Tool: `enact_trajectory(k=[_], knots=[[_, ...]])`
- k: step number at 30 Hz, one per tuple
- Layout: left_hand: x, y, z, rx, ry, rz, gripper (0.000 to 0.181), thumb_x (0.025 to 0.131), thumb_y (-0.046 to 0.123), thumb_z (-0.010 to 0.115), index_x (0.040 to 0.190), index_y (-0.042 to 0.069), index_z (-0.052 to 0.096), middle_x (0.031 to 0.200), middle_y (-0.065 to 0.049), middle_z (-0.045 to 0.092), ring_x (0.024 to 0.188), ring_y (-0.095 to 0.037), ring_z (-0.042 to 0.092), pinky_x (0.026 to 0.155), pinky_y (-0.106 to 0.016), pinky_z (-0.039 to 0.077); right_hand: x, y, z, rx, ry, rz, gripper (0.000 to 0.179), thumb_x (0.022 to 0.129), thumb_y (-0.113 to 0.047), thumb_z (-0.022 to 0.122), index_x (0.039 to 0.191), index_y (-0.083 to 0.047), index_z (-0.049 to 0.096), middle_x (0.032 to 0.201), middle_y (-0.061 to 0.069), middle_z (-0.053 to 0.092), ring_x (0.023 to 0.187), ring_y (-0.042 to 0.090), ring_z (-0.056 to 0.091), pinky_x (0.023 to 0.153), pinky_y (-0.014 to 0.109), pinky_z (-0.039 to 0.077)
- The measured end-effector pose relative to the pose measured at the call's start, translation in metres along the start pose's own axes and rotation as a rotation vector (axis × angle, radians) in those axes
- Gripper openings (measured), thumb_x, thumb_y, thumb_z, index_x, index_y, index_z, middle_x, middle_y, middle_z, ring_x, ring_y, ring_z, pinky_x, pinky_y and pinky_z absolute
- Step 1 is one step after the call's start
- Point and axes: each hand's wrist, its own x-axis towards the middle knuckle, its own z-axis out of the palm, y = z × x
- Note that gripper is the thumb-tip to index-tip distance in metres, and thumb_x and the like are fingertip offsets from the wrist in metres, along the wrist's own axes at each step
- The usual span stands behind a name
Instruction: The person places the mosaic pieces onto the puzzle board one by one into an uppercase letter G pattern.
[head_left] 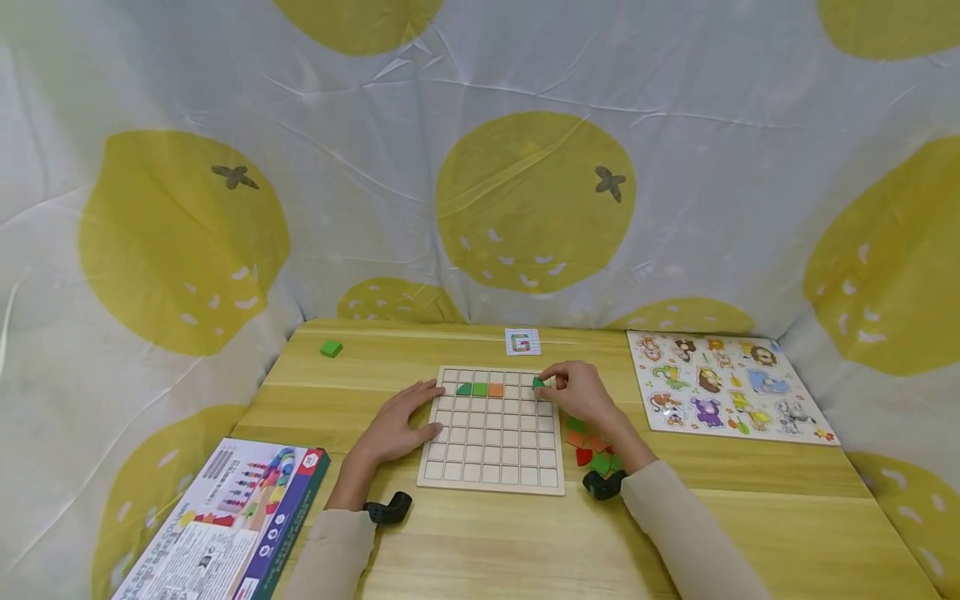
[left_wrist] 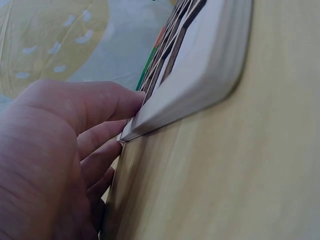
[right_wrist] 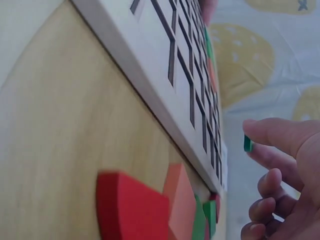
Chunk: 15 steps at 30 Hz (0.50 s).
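A wooden grid board (head_left: 495,433) lies on the table in front of me. In one of its upper rows sit a dark green rounded tile (head_left: 464,389), a light green square tile (head_left: 480,389) and an orange square tile (head_left: 496,390), side by side. My right hand (head_left: 581,392) pinches a small dark green tile (right_wrist: 247,143) between thumb and forefinger, over the board's upper right part. My left hand (head_left: 397,423) rests at the board's left edge, its thumb (left_wrist: 117,100) touching the rim and its fingers loosely extended.
Loose red, orange and green tiles (head_left: 600,463) lie right of the board. A pattern card (head_left: 522,342) is behind it. An animal puzzle board (head_left: 731,387) lies at right, a product box (head_left: 232,517) at left front, and a green block (head_left: 331,348) at back left.
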Motion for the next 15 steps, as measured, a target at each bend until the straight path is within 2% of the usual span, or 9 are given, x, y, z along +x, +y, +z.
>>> enact_trajectory(k=[15], knots=[[0.0, -0.003, -0.001, -0.008, -0.013, -0.031, 0.068, 0.097, 0.032, 0.066, 0.159, 0.016, 0.043, 0.166, -0.006, 0.039, 0.156, -0.036, 0.028, 0.122, -0.065, 0.026, 0.013, -0.004, 0.028, 0.043, -0.043, 0.002, 0.016, 0.09, -0.024, 0.081, 0.102, -0.013, 0.081, 0.062, -0.001, 0.046, 0.054, 0.013, 0.035, 0.057, 0.027, 0.034]])
